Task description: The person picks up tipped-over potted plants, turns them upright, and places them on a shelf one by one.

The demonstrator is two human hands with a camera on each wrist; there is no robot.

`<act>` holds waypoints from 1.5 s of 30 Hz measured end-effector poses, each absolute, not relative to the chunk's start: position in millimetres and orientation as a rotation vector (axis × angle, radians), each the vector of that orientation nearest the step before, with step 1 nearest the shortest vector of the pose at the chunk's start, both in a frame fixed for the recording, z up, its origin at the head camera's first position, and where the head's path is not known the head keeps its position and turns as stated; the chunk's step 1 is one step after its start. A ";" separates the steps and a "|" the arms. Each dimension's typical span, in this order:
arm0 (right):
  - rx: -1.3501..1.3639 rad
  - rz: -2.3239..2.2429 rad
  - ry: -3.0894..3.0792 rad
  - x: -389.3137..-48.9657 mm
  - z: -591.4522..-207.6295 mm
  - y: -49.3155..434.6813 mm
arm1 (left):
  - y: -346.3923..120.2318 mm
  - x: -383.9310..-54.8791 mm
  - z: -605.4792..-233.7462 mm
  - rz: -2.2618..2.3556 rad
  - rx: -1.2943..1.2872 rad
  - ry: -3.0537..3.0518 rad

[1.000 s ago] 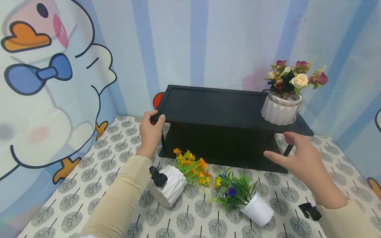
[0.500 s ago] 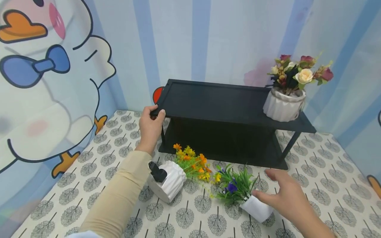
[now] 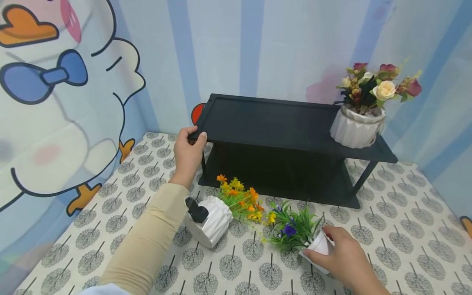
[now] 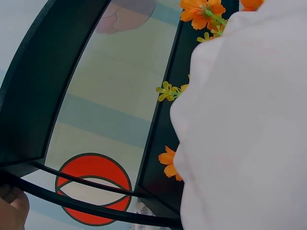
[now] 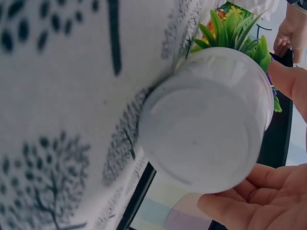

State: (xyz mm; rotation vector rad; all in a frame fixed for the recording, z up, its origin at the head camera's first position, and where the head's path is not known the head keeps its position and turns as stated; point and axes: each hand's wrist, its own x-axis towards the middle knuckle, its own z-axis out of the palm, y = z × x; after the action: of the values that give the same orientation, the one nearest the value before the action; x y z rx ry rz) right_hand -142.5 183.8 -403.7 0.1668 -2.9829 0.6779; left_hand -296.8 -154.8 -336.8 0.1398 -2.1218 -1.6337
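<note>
My left hand (image 3: 187, 155) grips the left front corner of a black two-tier shelf (image 3: 273, 123), thumb on top. In the left wrist view only part of that hand (image 4: 13, 211) shows at the shelf's edge. My right hand (image 3: 344, 258) holds a small white pot of artificial purple flowers and green leaves (image 3: 289, 230), which lies tipped on the cloth. Its round base (image 5: 196, 136) faces the right wrist camera, with thumb and fingers on opposite sides. Beside my left forearm, a ribbed white pot (image 3: 213, 221) with orange and yellow flowers (image 3: 239, 196) lies on its side.
A white pot of roses (image 3: 357, 127) stands upright at the right end of the shelf's top. The tree-patterned cloth (image 3: 121, 229) covers the table. Behind rises a blue striped backdrop (image 3: 287, 49) with a cartoon duck.
My right hand has come down from near the shelf's right end to the tipped small pot and taken hold of it. My left hand has stayed on the shelf corner.
</note>
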 end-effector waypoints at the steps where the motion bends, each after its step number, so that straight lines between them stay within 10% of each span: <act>1: 0.173 0.673 -2.963 -142.1 -404.7 183.6 | -154.7 -297.3 -336.8 -1.633 0.141 -2.122; 45: 0.127 0.518 -3.105 -154.8 -403.6 178.8 | -152.9 -298.0 -335.1 -1.597 0.146 -2.109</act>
State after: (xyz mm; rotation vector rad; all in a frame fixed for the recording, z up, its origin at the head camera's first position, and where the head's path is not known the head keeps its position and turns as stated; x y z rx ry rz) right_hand -154.8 178.8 -403.6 0.1273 -3.1051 0.5180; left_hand -298.0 -152.9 -335.1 0.1457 -2.1087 -1.5970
